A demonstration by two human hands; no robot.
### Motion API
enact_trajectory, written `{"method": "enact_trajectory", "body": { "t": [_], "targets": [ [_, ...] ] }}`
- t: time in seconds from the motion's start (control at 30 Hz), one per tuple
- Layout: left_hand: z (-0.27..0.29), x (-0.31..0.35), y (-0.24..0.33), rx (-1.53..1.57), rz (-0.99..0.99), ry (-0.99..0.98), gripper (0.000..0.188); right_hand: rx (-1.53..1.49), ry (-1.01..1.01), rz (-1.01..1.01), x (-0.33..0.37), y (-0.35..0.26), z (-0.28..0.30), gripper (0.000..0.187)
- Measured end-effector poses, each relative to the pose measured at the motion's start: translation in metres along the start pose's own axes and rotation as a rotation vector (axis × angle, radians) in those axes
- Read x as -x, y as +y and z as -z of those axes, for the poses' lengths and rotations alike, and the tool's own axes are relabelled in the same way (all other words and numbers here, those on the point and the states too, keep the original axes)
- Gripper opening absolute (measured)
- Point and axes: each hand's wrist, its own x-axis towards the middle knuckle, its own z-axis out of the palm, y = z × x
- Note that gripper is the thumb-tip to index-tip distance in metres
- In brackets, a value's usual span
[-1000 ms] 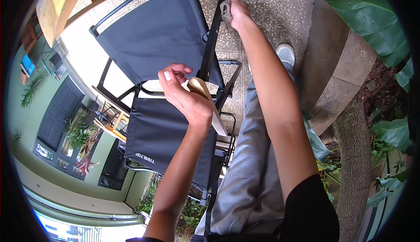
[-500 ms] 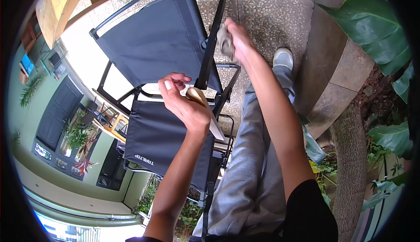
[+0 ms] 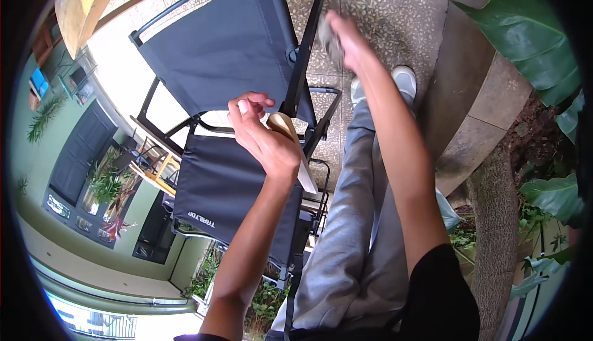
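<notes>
A dark folding chair with fabric seat and back [image 3: 213, 51] stands in front of me, on the left. My left hand [image 3: 265, 137] is over its wooden armrest [image 3: 283, 125], the fingers loosely curled and apart with nothing seen in them. A white flat edge [image 3: 307, 177] shows below that armrest. My right hand [image 3: 352, 41] is farther out, beyond the chair's black frame bar [image 3: 307, 48], closed on a crumpled grey cloth [image 3: 330, 41]. Hand and cloth are smeared by motion. The cloth hangs apart from the frame.
My legs in grey trousers [image 3: 336, 242] and light shoes [image 3: 404, 82] are below the right arm. A stone ledge [image 3: 475, 137], a tree trunk [image 3: 496, 236] and large green leaves [image 3: 519, 35] line the right side. A wooden piece [image 3: 80, 8] juts in at upper left.
My right hand has swung slightly farther out and to the right with the cloth. My left hand stays by the armrest. A second shoe has come into view.
</notes>
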Motion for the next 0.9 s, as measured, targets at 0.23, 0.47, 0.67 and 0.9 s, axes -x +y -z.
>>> {"method": "enact_trajectory", "body": {
  "t": [0.23, 0.47, 0.67, 0.9],
  "targets": [
    [-0.004, 0.002, -0.003, -0.021, -0.08, -0.045, 0.043, -0.015, 0.108, -0.043, 0.081, 0.004, -0.029, 0.025],
    [-0.003, -0.002, 0.004, 0.043, -0.047, -0.036, 0.045, -0.013, 0.436, 0.108, -0.052, 0.0, -0.016, 0.026],
    [-0.003, 0.0, -0.005, 0.03, -0.019, -0.022, 0.046, 0.14, 0.4, 0.158, -0.054, 0.018, -0.007, 0.026],
    [-0.007, -0.001, -0.001, 0.146, 0.033, 0.0, 0.048, 0.419, 0.149, 0.145, 0.099, 0.014, -0.035, 0.039]
  ]
}}
